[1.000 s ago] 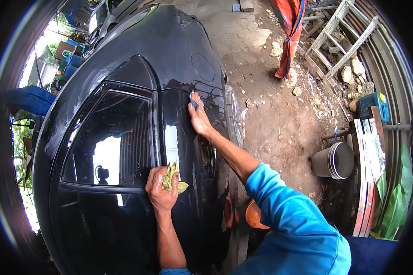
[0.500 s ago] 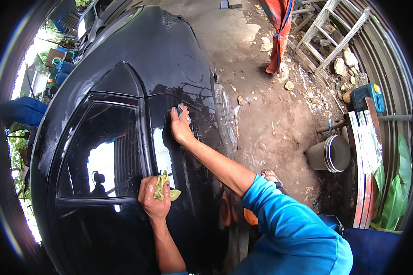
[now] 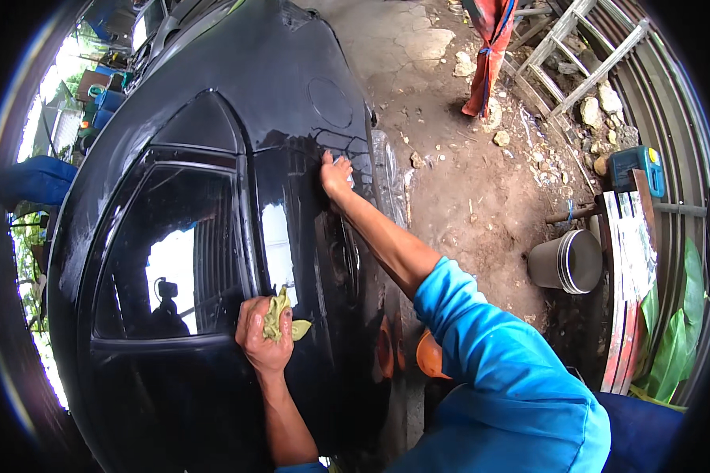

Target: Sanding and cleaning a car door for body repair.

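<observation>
A glossy black car (image 3: 213, 410) fills the left half of the view, with its dark side window (image 3: 173, 252) reflecting the surroundings. My left hand (image 3: 262, 335) is closed around a crumpled yellow-green cloth (image 3: 274, 317) just beside the window's edge. Farther forward, my right hand (image 3: 335, 175) presses a small grey-blue pad (image 3: 342, 162) against the rear door, close to the wheel arch. The fingers cover most of the pad, so its exact kind is hidden. Wet-looking patches shine on the dark panel around that hand.
An orange round object (image 3: 431, 355) is partly behind my right sleeve. On the dirt ground to the right stand a pale bucket (image 3: 556, 262) and a blue jug (image 3: 637, 169). A wooden ladder (image 3: 580, 55) leans among rocks, near a hanging red cloth (image 3: 491, 63).
My right hand has slid the pad a little forward and to the right across the panel. My left hand stays nearly in place with the cloth. The view has shifted slightly.
</observation>
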### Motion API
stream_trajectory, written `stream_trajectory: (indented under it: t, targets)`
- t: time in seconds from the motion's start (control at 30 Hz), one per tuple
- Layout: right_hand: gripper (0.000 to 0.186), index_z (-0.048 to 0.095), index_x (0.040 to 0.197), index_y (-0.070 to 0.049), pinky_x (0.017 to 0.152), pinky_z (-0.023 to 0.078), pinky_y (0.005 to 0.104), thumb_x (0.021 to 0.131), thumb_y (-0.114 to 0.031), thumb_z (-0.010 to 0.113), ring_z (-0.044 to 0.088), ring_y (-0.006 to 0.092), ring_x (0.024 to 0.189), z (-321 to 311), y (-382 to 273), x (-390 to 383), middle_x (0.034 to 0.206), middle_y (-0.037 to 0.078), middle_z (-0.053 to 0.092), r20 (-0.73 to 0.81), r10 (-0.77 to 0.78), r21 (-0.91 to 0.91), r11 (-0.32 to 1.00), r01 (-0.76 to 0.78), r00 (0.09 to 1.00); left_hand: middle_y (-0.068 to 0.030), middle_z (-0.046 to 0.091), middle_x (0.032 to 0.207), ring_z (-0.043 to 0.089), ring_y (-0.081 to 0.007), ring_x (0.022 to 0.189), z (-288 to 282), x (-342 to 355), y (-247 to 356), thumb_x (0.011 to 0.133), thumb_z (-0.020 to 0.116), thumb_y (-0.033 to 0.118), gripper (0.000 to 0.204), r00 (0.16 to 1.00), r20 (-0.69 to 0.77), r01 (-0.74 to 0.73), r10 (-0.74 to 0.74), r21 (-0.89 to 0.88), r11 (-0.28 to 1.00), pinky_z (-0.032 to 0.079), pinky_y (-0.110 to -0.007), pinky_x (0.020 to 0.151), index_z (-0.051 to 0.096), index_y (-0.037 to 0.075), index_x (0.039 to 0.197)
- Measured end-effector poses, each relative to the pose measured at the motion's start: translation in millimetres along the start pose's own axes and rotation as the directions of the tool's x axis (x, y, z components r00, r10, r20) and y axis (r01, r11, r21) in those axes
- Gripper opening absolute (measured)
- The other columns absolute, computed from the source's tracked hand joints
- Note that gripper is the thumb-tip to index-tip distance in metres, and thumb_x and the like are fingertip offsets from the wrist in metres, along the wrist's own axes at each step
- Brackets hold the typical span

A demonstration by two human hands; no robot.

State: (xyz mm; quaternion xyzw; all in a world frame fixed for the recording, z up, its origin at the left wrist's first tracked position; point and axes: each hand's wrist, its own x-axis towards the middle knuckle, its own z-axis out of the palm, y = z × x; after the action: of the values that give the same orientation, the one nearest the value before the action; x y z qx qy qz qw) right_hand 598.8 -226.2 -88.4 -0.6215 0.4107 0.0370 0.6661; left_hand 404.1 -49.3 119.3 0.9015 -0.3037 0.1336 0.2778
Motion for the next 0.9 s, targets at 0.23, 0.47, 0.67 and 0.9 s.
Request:
stream_trajectory:
  t: [0.23, 0.47, 0.67, 0.9]
  targets:
    - [0.067, 0.017, 0.156, 0.004, 0.122, 0.004, 0.0522, 0.102, -0.03, 0.041, 0.005, 0.041, 0.152, -48, 79, -248, 0.163, 0.026, 0.01, 0.35, -0.763, 0.2, 0.628, 0.752, 0.543, -0.0188, 0.065, 0.089, 0.064, -0.037, 0.081, -14, -6, 1, 0.08, 0.074, 0.0, 0.023, 0.999, -0.009, 0.044, -0.043, 0.067, 0.997, 0.052, -0.042, 0.071, 0.062, -0.005, 0.099]
    - [0.064, 0.022, 0.153, 0.005, 0.123, 0.011, 0.0471, 0.102, -0.028, 0.043, 0.013, 0.0403, 0.151, -21, 15, -117, 0.161, 0.028, 0.015, 0.154, -0.8, 0.005, 0.587, 0.809, 0.58, -0.0183, 0.065, 0.088, 0.064, -0.0356, 0.078, -9, 1, 5, 0.081, 0.073, -0.002, 0.021, 1.0, 0.004, 0.009, -0.009, 0.05, 0.999, 0.052, -0.041, 0.071, 0.061, -0.005, 0.097]
    - [0.079, 0.02, 0.153, 0.009, 0.122, 0.01, 0.0527, 0.089, -0.017, 0.059, 0.012, 0.0457, 0.151, -87, 189, -331, 0.16, 0.032, 0.014, 0.415, -0.746, 0.214, 0.636, 0.741, 0.52, -0.018, 0.064, 0.09, 0.065, -0.034, 0.079, -12, -5, 5, 0.084, 0.072, -0.001, 0.02, 0.999, -0.033, 0.025, -0.022, 0.089, 0.996, 0.052, -0.04, 0.07, 0.062, -0.004, 0.101]
    - [0.067, 0.023, 0.153, 0.005, 0.123, 0.01, 0.0485, 0.099, -0.025, 0.046, 0.017, 0.0422, 0.15, -74, 242, -255, 0.16, 0.027, 0.02, 0.148, -0.63, 0.124, 0.776, 0.618, 0.762, -0.0166, 0.063, 0.087, 0.066, -0.0319, 0.077, -7, -4, 4, 0.084, 0.072, 0.0, 0.019, 0.999, -0.032, 0.031, -0.027, 0.115, 0.993, 0.051, -0.037, 0.072, 0.061, -0.004, 0.099]
